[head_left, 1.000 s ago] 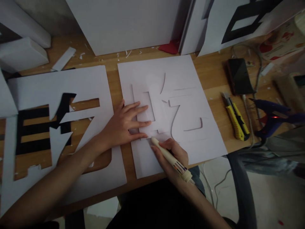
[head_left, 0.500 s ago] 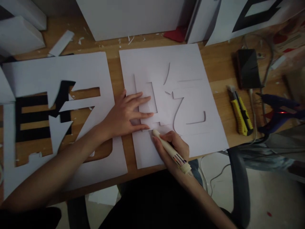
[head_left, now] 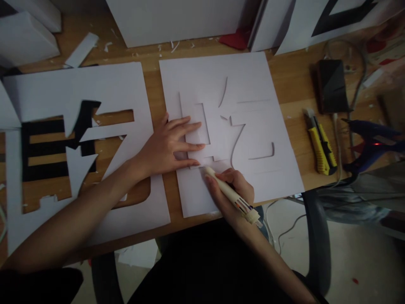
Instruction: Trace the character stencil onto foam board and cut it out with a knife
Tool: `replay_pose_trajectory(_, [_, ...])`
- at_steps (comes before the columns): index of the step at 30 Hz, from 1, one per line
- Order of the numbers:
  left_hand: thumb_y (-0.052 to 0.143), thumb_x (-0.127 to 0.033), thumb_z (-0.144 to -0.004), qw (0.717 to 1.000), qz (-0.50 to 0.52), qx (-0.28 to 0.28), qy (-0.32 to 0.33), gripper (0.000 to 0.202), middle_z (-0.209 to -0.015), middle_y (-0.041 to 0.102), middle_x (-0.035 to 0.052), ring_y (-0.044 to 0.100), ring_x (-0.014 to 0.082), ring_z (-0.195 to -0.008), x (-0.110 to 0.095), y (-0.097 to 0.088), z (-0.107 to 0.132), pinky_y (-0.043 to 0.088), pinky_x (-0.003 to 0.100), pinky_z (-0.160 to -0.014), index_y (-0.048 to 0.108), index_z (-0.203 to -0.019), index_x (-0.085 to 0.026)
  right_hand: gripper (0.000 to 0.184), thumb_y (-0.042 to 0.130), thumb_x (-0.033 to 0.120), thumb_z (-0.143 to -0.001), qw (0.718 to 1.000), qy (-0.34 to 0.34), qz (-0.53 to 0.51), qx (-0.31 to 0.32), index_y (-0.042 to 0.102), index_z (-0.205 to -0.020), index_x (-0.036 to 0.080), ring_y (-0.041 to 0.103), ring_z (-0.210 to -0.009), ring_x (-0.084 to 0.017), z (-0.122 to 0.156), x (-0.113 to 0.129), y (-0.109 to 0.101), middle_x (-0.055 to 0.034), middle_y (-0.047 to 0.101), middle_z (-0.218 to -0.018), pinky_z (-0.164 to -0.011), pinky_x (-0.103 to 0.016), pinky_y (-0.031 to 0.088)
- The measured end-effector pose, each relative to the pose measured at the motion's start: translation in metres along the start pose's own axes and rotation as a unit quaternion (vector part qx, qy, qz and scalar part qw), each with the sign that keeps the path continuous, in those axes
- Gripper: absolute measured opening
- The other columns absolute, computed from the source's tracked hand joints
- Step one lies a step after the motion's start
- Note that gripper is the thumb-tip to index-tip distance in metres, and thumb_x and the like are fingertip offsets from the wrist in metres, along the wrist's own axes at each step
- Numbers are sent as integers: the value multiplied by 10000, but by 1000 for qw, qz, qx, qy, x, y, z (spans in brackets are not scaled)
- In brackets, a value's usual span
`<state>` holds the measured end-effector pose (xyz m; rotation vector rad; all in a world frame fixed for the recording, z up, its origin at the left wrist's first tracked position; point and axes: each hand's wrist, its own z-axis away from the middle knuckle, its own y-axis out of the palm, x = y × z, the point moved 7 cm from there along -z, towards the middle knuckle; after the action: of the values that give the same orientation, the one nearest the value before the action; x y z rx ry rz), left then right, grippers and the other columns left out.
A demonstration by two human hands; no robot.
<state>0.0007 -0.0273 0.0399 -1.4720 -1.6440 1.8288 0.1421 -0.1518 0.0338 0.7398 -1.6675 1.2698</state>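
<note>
My left hand (head_left: 171,145) lies flat with its fingers spread on a white cut-out shape (head_left: 202,126) that rests on a white sheet (head_left: 228,122) on the wooden table. My right hand (head_left: 232,190) is closed around a cream multicolour pen (head_left: 229,193). The pen's tip touches the sheet at the lower edge of the cut-out, just below my left fingertips. A second white cut-out shape (head_left: 253,135) lies to the right on the same sheet.
A large white board (head_left: 79,93) with a cut-out opening over black strips lies at left. A yellow utility knife (head_left: 321,145), a dark phone (head_left: 330,84) and a blue glue gun (head_left: 370,145) sit at right. White boards lean at the back. A chair arm (head_left: 318,236) is below right.
The view has shifted, so the table sits higher in the picture. Both hands keep their places on the sheet; the pen tip stays at the cut-out's lower edge.
</note>
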Motion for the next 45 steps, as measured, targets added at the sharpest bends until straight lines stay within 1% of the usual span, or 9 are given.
replay_pose_trajectory(5, [646,-563,-844,1000,10,2,-5,357,-1485,501,39,387,331,-1408,0,0,0,144,631,-1181,720,-1129,-361,196,683,285,-851,1000,-4,20,-5,522,-760,219,470,-558,-81,0,-1,0,56,554,-662,-517,-233,380])
replay_pose_trajectory(15, [659,-549,-839,1000,6,-2,1,360,-1481,505,61,390,337,-1405,0,0,0,157,635,-1172,725,-1126,-342,126,684,285,-853,998,-21,56,7,599,-789,217,491,-565,-82,-1,2,3,54,556,-659,-528,-234,378])
replay_pose_trajectory(17, [661,-547,-838,1000,5,-1,0,355,-1481,505,65,388,332,-1408,0,0,0,154,630,-1172,726,-1122,-344,142,697,286,-845,999,-17,38,7,590,-780,219,492,-564,-81,0,2,2,56,567,-660,-523,-234,380])
replay_pose_trajectory(20, [658,-559,-835,1000,1,1,0,361,-1482,504,63,384,322,-1411,0,0,0,150,623,-1175,722,-1126,-355,161,695,280,-849,999,-15,-24,-21,562,-776,225,466,-549,-83,2,2,-6,66,553,-648,-502,-238,372])
replay_pose_trajectory(22, [644,-524,-861,1000,-2,4,2,322,-1486,500,53,377,314,-1417,0,1,0,157,619,-1175,717,-1132,-365,158,696,262,-850,998,-22,-46,-31,557,-783,227,457,-547,-80,3,3,-8,71,540,-647,-493,-238,368])
replay_pose_trajectory(24, [635,-465,-889,1000,-3,7,3,280,-1488,498,49,373,313,-1419,-1,1,0,159,620,-1173,715,-1137,-364,153,703,240,-844,998,-32,-44,-15,560,-792,227,463,-550,-73,4,5,-6,72,547,-661,-488,-233,366])
replay_pose_trajectory(31, [679,-414,-865,1000,10,19,-15,257,-1492,494,39,367,320,-1421,0,1,0,145,623,-1174,728,-1109,-351,138,702,222,-844,995,-78,51,40,570,-804,227,480,-548,-85,5,24,17,51,540,-676,-488,-249,362])
replay_pose_trajectory(37, [704,-403,-843,1000,24,11,-17,259,-1490,497,48,355,311,-1426,3,4,-1,125,643,-1167,734,-1095,-351,130,709,206,-838,991,-91,93,39,583,-824,233,481,-562,-77,4,29,24,50,553,-711,-502,-240,363])
replay_pose_trajectory(45, [697,-386,-855,999,23,20,-10,270,-1492,490,74,333,331,-1433,3,5,-1,108,666,-1142,729,-1110,-303,129,712,218,-840,970,-177,164,39,586,-864,210,515,-576,-64,7,33,28,61,568,-717,-512,-197,380])
